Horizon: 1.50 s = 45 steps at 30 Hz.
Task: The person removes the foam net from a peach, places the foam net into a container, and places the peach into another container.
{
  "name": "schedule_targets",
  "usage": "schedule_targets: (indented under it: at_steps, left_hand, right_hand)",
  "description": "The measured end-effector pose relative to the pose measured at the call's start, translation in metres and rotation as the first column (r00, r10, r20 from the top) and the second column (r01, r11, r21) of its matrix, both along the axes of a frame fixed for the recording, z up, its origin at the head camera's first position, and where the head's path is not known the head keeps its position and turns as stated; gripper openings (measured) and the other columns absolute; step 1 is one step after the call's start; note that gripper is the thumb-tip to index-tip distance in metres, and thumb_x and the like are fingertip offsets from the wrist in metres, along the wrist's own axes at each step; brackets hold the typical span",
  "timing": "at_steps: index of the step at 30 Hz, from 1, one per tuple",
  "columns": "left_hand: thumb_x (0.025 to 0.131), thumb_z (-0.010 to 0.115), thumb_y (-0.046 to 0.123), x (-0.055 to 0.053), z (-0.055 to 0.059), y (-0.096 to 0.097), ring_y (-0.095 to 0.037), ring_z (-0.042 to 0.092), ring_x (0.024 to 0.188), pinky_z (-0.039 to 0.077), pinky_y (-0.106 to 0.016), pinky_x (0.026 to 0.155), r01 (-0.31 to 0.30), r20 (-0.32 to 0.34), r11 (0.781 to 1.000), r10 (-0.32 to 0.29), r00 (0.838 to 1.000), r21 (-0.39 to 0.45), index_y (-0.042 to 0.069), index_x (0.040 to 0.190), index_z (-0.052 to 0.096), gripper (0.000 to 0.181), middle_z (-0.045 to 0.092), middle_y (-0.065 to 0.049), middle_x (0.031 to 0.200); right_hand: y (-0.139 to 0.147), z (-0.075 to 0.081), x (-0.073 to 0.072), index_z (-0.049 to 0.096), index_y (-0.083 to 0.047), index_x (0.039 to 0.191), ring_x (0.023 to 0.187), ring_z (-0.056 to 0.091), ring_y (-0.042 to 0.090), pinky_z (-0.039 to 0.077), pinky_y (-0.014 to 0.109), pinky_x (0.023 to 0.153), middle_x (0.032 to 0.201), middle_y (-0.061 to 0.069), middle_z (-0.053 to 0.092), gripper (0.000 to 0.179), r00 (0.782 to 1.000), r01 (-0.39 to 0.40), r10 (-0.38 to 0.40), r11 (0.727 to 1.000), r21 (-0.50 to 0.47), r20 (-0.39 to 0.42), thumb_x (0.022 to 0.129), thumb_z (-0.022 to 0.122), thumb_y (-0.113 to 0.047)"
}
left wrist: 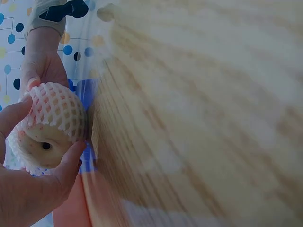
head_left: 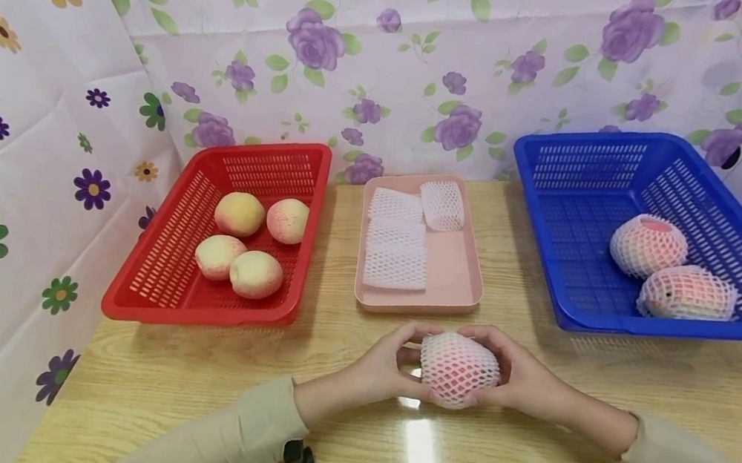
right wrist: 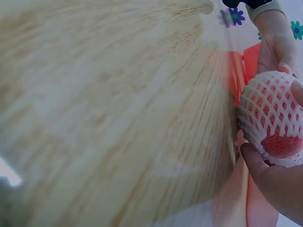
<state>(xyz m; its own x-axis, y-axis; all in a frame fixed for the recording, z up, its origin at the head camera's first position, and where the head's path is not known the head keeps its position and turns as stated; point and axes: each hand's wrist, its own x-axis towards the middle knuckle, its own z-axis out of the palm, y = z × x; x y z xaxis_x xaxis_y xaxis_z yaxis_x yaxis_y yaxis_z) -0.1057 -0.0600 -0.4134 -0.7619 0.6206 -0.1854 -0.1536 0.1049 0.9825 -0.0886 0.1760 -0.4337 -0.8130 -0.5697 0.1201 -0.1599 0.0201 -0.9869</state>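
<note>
A pink-and-cream peach in a white foam net sleeve (head_left: 458,370) is held between both hands above the near part of the table. My left hand (head_left: 392,364) grips its left end, thumb below and fingers above. On the opposite end, my right hand (head_left: 515,372) grips it the same way. In the left wrist view, the peach's bare pale end (left wrist: 35,153) with a small dark hole shows past the net's edge. Its bare red end (right wrist: 283,145) pokes out of the net in the right wrist view.
At left, a red basket (head_left: 202,317) holds several bare peaches (head_left: 256,275). A pink tray (head_left: 451,269) with several foam net sleeves (head_left: 396,264) lies behind the hands. To the right, two netted peaches (head_left: 649,247) sit in a blue basket (head_left: 574,214). Floral cloth hangs behind.
</note>
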Motion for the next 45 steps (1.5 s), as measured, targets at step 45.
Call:
schedule_targets:
  at_steps: [45]
  left_hand:
    - [0.068, 0.084, 0.002, -0.043, -0.002, -0.03, -0.027, 0.047, 0.125, 0.041, -0.041, 0.108, 0.224, -0.358, 0.955, -0.282, 0.89, -0.195, 0.009, 0.136, 0.046, 0.078, 0.046, -0.008, 0.138]
  right_hand:
    - [-0.015, -0.006, 0.021, 0.027, 0.008, 0.141, 0.118, 0.046, -0.003, 0.044, 0.013, 0.098, 0.129, 0.032, 0.042, 0.089, 0.962, 0.218, -0.219, 0.976, -0.023, -0.162, 0.07, 0.08, 0.004]
